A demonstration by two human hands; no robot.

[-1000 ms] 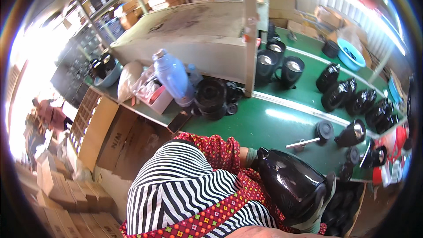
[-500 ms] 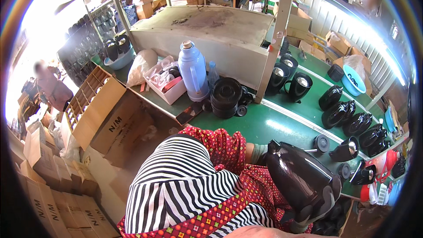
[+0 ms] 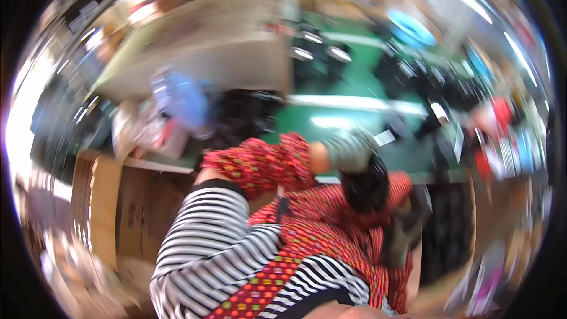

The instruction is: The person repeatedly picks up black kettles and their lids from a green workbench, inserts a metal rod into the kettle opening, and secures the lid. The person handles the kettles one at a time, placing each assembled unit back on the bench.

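My left hand (image 3: pixel 351 152), in a grey-green glove below a red patterned sleeve cover, is closed over the top of a glossy black jug (image 3: pixel 367 188). The jug is held in front of my lap, and motion smears its outline. To its right is my right hand (image 3: pixel 409 224) in a dark grey glove. Its fingers are blurred, so I cannot tell whether they touch the jug. Beyond my hands, more black jugs (image 3: pixel 437 80) stand on the green bench (image 3: pixel 348 85).
A blue flask (image 3: pixel 183 100) and a pink box (image 3: pixel 168 139) stand at the left of the bench. An open cardboard box (image 3: pixel 106 210) is at the left. A light blue basin (image 3: pixel 411 28) lies farther back. Red and white items (image 3: pixel 496 115) are at the right.
The view has swung to the right and blurred. The black jug has turned and shows less of its side, and my left hand now lies over its top.
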